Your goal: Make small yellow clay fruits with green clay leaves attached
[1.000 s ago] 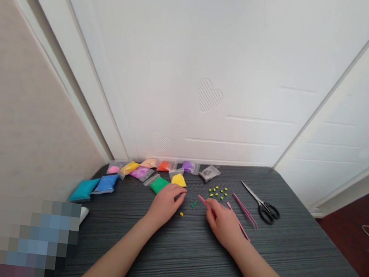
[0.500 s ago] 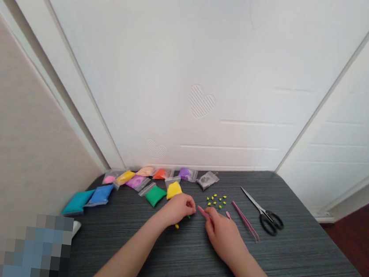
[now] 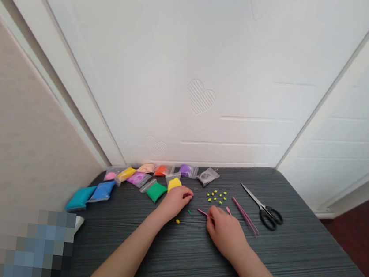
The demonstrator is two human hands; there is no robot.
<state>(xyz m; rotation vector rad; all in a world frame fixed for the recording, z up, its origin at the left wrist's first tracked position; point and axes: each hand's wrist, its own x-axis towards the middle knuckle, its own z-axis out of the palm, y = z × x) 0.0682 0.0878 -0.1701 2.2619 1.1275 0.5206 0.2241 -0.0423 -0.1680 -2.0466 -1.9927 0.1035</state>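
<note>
My left hand is just in front of a small bag of yellow clay, its thumb and fingers pinched together. Whatever is between those fingertips is too small to make out. Below it on the dark table are a tiny green piece and a small yellow piece. My right hand is closed on a thin pink tool, whose tip points left, low over the table. Beyond this hand sit several tiny yellow-and-green pieces in a loose group.
Right of my right hand lie a second pink tool, pink tweezers and black-handled scissors. Bags of green, purple, grey and blue clay line the back and left. A white panel rises behind the table.
My left hand has shifted slightly up and away from the green piece, which now shows fully. The pink tool in my right hand is lower and flatter to the table.
</note>
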